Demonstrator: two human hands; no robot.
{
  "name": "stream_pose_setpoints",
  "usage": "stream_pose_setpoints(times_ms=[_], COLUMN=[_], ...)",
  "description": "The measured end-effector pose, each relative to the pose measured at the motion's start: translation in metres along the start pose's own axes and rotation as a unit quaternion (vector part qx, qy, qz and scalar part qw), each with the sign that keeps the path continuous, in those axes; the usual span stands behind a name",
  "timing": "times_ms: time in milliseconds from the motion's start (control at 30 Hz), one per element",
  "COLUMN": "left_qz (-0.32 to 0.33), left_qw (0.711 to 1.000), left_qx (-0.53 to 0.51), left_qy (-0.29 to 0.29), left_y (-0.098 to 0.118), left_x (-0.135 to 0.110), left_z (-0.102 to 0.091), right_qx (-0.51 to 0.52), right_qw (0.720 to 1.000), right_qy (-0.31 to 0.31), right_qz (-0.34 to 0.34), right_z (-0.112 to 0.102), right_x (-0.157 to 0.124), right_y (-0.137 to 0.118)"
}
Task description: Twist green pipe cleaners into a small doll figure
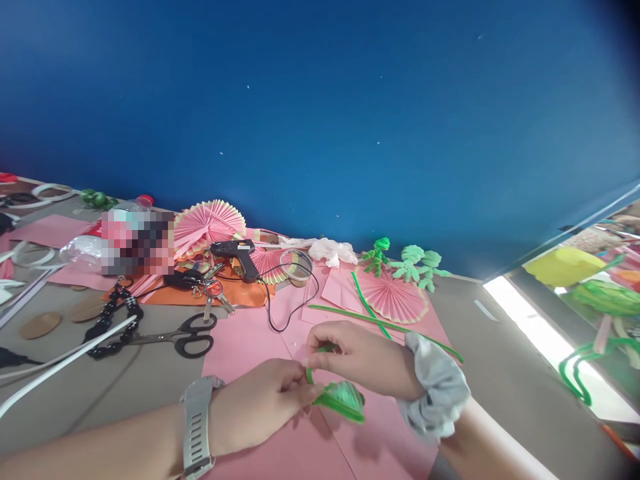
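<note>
My left hand [260, 403], with a grey watch on its wrist, pinches a green pipe-cleaner leaf shape [343, 400] held just above pink paper [250, 347]. My right hand [357, 357], a grey scrunchie round its wrist, has its fingers closed on the green pipe-cleaner stem that runs up from the same leaf. Both hands meet over the near middle of the table.
Black scissors [187, 335], keys [213, 293], a black glue gun [239, 255] with its cord, pink folded paper fans [393, 297], loose green pipe cleaners [370, 313] and finished green twisted shapes [415, 263] lie beyond my hands. A blue wall rises behind. A bottle and bead string sit left.
</note>
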State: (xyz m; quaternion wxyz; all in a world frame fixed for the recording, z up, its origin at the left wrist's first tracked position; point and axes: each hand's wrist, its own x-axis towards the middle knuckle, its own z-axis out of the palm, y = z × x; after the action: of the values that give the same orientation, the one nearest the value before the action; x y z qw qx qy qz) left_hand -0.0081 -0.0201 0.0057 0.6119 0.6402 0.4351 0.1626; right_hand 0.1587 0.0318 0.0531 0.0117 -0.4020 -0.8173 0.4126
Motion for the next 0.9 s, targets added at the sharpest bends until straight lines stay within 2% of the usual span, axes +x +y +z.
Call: stream_pose_setpoints(times_ms=[100,167,233,333,433,500,567,700,800,900], left_qz=[-0.053,-0.081,-0.087,-0.063,-0.037,-0.014,0.039,0.102,0.134,0.125], left_qw=[0.989,0.979,0.969,0.958,0.950,0.945,0.931,0.903,0.880,0.869], left_qx=[-0.138,-0.186,-0.227,-0.278,-0.308,-0.323,-0.361,-0.414,-0.453,-0.479], left_qy=[0.019,0.039,0.035,0.025,0.025,0.039,0.044,0.054,0.053,0.016], left_y=[-0.010,-0.017,-0.019,-0.012,0.004,0.012,0.016,0.016,0.019,0.021], left_x=[0.007,0.014,0.018,0.019,0.011,0.006,0.002,-0.002,-0.004,-0.007], left_z=[0.006,0.007,0.005,-0.001,-0.008,-0.011,-0.013,-0.016,-0.019,-0.021], right_qx=[-0.129,-0.243,-0.332,-0.377,-0.375,-0.367,-0.340,-0.211,-0.075,0.005], right_qw=[0.988,0.960,0.921,0.879,0.865,0.870,0.885,0.928,0.959,0.975], right_qy=[0.082,0.135,0.191,0.274,0.313,0.309,0.295,0.276,0.253,0.212], right_qz=[-0.011,-0.044,-0.073,-0.101,-0.116,-0.117,-0.120,-0.137,-0.103,-0.060], right_z=[0.014,0.022,0.029,0.032,0.031,0.030,0.029,0.022,0.012,0.003], right_x=[-0.007,-0.012,-0.017,-0.022,-0.025,-0.025,-0.024,-0.024,-0.024,-0.024], right_y=[-0.015,-0.022,-0.026,-0.029,-0.031,-0.031,-0.030,-0.028,-0.027,-0.027])
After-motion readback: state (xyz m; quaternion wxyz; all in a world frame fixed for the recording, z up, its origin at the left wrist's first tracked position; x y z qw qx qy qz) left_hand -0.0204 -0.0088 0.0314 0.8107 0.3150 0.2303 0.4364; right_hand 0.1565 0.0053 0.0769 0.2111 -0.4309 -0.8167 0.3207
